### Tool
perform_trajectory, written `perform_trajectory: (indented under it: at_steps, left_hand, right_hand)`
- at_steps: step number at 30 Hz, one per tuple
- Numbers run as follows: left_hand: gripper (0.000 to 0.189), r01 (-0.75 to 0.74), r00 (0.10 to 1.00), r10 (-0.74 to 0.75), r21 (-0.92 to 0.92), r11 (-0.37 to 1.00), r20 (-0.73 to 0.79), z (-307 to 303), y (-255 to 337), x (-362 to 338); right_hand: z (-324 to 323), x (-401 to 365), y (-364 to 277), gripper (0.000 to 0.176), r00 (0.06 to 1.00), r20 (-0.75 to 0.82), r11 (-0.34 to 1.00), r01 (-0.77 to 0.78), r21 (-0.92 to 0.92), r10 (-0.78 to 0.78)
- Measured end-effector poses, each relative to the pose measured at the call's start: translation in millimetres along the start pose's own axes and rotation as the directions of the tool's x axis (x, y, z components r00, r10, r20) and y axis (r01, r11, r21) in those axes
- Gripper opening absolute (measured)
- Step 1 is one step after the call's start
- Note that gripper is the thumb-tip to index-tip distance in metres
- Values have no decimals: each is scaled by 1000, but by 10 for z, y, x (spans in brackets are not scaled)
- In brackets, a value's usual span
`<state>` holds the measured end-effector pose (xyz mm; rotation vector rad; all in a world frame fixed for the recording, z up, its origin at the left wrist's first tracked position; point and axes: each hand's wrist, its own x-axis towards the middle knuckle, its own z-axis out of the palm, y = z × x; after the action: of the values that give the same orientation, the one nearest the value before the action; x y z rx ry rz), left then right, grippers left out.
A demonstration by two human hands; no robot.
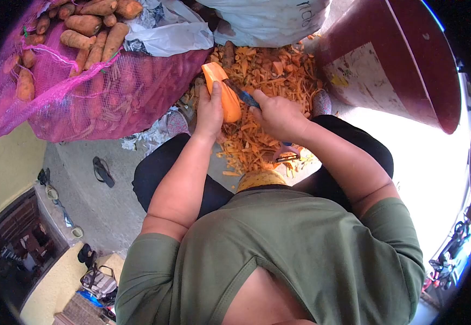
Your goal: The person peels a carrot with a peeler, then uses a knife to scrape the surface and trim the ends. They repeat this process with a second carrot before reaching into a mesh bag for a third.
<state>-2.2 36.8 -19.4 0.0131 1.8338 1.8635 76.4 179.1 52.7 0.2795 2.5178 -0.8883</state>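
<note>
The left hand (210, 115) has its grip closed along the near side of a peeled carrot (231, 105), holding it up at a slant over the peelings (257, 142) between the knees. The carrot's far end shows flat, pale orange faces, as if already cut. The right hand (283, 116) has its grip wrapped firmly around the blue handle of a knife (248, 98), whose dark blade lies against or just beside the carrot's right side; whether the edge has bitten in cannot be told.

With the carrot held in the air, control seems to depend on the left grip: it would do well to stay firm and low on the root, fingertips tucked back behind the line of the edge. Short, slow strokes with the wrist steady should suit this better than a hard push, since a wet, smooth carrot may turn and the blade could slip through towards the palm or the knee. Keeping the blade angled away from the left fingers looks the safest course.

A peeler (287, 157) is just below the right hand; whether it rests or hangs cannot be told. The pink mesh bag (138, 92) of unpeeled carrots (84, 24) is on the left, the dark red tub (425, 65) on the right
</note>
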Motion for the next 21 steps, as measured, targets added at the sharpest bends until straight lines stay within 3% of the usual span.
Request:
perform_trajectory:
  at_steps: [4,7,13,16,21]
  left_hand:
    - [38,-98,993,109,200,975,-42,11,-17,3]
    - [39,-194,972,231,431,881,-35,24,0,-35]
    - [42,-21,997,38,264,964,-61,85,-39,-73]
    - [45,104,994,-106,-66,992,-28,86,-142,-38]
    - [45,192,980,-194,-46,980,-36,66,-109,-22]
  right_hand:
    - [12,21,6,25,1000,1,1000,19,14,-19]
    - [46,30,13,24,1000,-11,999,29,-26,-29]
    - [280,6,21,17,994,-72,985,70,-157,-82]
    - [374,25,41,15,994,-81,983,60,-176,-75]
    - [381,58,121,15,980,-110,957,132,-257,-165]
